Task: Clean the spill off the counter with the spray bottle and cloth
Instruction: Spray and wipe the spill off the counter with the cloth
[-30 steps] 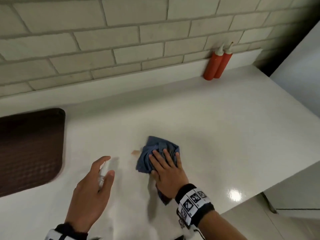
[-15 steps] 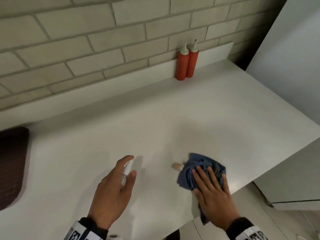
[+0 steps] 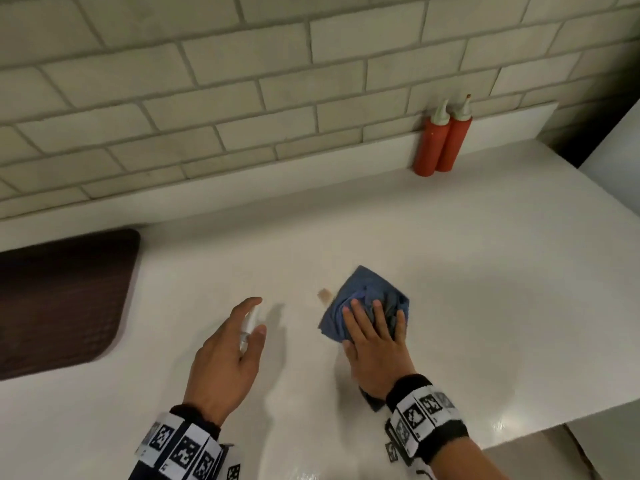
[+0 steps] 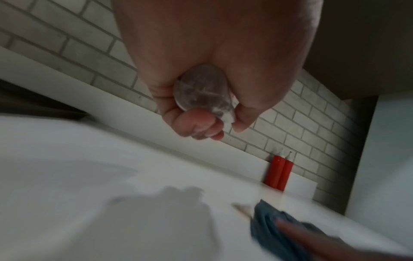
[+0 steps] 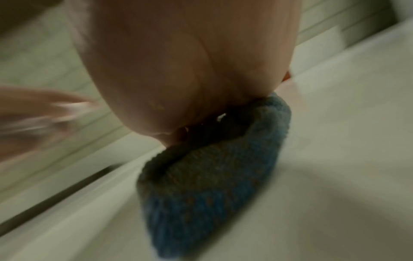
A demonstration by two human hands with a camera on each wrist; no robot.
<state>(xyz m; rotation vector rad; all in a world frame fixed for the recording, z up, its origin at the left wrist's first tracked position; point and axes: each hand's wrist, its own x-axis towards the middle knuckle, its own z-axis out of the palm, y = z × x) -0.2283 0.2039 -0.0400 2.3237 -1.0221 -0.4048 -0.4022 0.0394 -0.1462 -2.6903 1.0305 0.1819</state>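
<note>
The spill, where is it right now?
In the head view, the spill is a small tan patch on the white counter, at the blue cloth's left edge.

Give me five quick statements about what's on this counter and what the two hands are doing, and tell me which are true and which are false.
1. The left hand holds a small clear spray bottle. True.
2. The right hand presses flat on a red cloth. False: the cloth is blue.
3. A tan spill shows on the counter just left of the cloth. True.
4. Two red squeeze bottles lie tipped over at the counter's front edge. False: they stand upright at the back, against the tiled wall.
5. A dark mat lies on the counter's left. True.
</note>
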